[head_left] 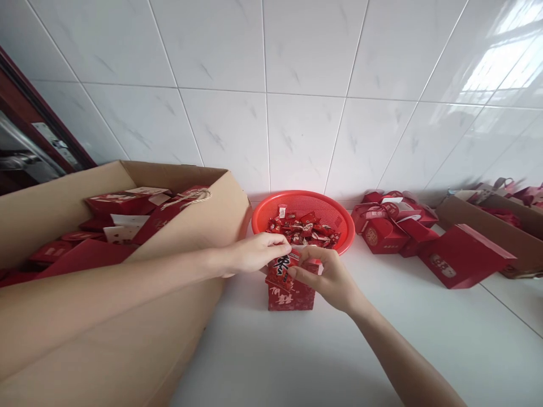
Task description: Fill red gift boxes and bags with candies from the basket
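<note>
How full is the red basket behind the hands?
Partly full: small wrapped packets lie inside the red basket, below its rim.

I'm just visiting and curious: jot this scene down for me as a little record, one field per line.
Left hand: fingertips at the top of a red packet; grip unclear
Right hand: thumb and fingers holding the red packet
Packet marking: large dark lettering
Below the packet: small red box with pale lettering
Behind the hands: red plastic basket holding small wrapped pieces
Left side: open cardboard carton containing red boxes
Right side: cluster of red gift boxes, another carton beyond
Backdrop: white tiled wall
</note>
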The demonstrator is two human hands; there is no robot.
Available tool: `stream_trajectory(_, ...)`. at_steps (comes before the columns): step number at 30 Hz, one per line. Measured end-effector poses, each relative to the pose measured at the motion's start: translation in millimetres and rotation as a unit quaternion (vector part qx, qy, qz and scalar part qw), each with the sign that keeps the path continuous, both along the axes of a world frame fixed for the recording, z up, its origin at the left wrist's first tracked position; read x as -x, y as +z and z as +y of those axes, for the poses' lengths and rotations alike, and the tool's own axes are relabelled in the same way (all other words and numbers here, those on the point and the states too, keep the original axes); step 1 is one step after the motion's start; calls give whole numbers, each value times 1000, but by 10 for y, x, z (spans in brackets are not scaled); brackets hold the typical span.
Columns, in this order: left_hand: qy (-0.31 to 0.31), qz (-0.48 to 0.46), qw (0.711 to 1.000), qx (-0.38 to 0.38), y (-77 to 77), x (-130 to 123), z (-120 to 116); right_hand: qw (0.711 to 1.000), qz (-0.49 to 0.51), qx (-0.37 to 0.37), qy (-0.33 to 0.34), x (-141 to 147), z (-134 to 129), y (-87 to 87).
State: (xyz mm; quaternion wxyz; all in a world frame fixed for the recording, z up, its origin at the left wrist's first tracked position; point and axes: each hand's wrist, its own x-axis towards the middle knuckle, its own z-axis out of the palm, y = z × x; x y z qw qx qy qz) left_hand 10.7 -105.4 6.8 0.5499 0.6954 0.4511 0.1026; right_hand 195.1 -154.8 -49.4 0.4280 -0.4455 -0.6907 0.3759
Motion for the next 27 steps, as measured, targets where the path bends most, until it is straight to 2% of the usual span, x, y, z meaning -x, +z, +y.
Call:
stream_trajectory(3,11,-25,997,69,41,-26,2,999,46,17,6,-61,45,13)
stream_trajectory(5,6,-10,997,73,61,-33,9,995,94,26,2,-125,76,36)
stream_trajectory(8,-20,29,999,31,44,-12,35,984,174,3,-37,-194,99,52)
stream_trajectory(11,-37,86,994,-50,-4,29,54,978,195,-55,-59,-187,97,22)
stream_trajectory(14,-54,154,975,-149,-22,50,41,983,145,-98,-49,-123,92,-45)
stream_trajectory(16,-77,171,966,-179,-10,46,19,988,103,-115,-31,-82,94,-89)
stream_trajectory(19,-98,164,966,-176,13,33,-7,990,50,-128,-7,-56,99,-124)
stream_trajectory(24,-82,203,961,-170,5,35,-27,989,0,-150,1,-123,102,-79)
stream_trajectory(27,-95,207,956,-184,1,42,-37,983,-78,-159,45,-184,93,-24)
